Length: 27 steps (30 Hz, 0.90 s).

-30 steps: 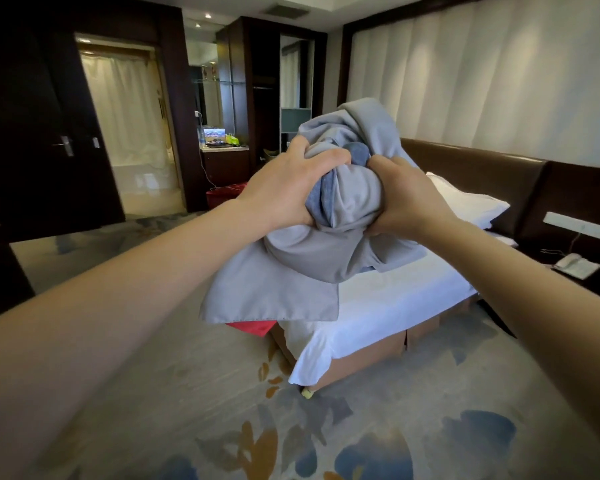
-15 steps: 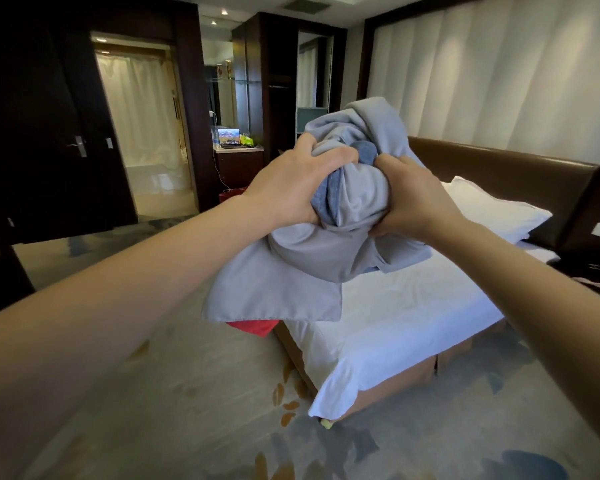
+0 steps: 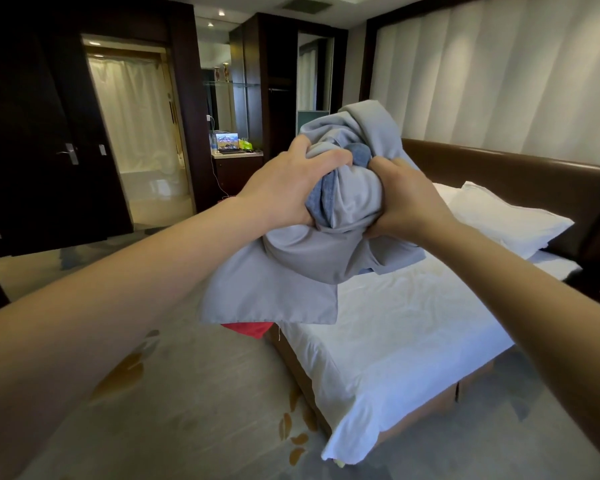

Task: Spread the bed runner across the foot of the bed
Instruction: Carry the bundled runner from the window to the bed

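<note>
1. You hold the runner (image 3: 343, 223) bunched in a ball, in the air, with your arms stretched forward; in the view it stands before the left edge of the bed (image 3: 395, 341), and it does not touch the sheet; one flat flap hangs down on the left.
2. Your left hand (image 3: 284, 192) grips the ball from the left, with the fingers curled over the top folds; your right hand (image 3: 407, 206) grips it from the right, with the fingers pressed into the cloth; both hands are closed on the runner.
3. I judge that you keep it tight between two hands so that no loose end drags on the carpet (image 3: 187, 393) while you carry it; a ball is also easier to aim at the right place.
4. The pillow (image 3: 510, 220) lies at the far right, against the headboard (image 3: 520, 171); so the foot is the near end, below and right of the ball; the white sheet there is bare.
5. The spreading is not yet begun, I think; the next move calls for finding one edge, and the hanging flap seems a good place to start; the cloth looks thin and limp, so it may twist when you open it.
6. Of containers I see little; no box or basket shows near the bed; a red thing (image 3: 250, 329) shows under the flap, beside the left side of the bed; whether it is a bin I cannot tell, and its inside is hidden.
</note>
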{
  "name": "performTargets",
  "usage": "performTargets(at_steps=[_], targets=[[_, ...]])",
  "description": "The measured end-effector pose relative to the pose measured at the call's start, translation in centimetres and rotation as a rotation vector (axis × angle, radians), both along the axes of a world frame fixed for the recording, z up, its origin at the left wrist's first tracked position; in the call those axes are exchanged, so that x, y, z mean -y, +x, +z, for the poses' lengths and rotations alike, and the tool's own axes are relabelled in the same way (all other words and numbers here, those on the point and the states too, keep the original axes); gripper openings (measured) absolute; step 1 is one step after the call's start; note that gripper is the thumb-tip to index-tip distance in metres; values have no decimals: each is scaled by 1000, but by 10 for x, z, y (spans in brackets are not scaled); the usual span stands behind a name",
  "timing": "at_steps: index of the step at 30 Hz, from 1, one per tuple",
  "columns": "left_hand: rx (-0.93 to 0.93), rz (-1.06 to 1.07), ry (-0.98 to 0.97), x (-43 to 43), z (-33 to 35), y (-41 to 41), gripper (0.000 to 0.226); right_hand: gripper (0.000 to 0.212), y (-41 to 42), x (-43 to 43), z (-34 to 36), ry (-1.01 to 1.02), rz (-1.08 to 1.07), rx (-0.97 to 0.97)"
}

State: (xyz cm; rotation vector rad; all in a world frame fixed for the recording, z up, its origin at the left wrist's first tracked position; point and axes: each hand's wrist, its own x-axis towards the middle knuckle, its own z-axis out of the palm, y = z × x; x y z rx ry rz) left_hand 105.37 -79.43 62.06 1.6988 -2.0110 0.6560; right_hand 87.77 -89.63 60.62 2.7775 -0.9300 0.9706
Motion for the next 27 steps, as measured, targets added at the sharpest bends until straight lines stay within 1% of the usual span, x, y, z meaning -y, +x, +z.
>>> performTargets(at_steps=[6, 12, 23, 27], targets=[[-1, -7, -7, 51, -3, 36, 79, 77, 35, 50, 0, -7, 16, -10], [10, 31, -4, 107, 0, 65, 81, 79, 64, 109, 4, -10, 42, -20], [26, 60, -40, 208, 5, 114, 81, 75, 116, 218, 8, -29, 78, -8], [11, 49, -31, 238, 3, 131, 80, 69, 134, 250, 4, -23, 71, -9]])
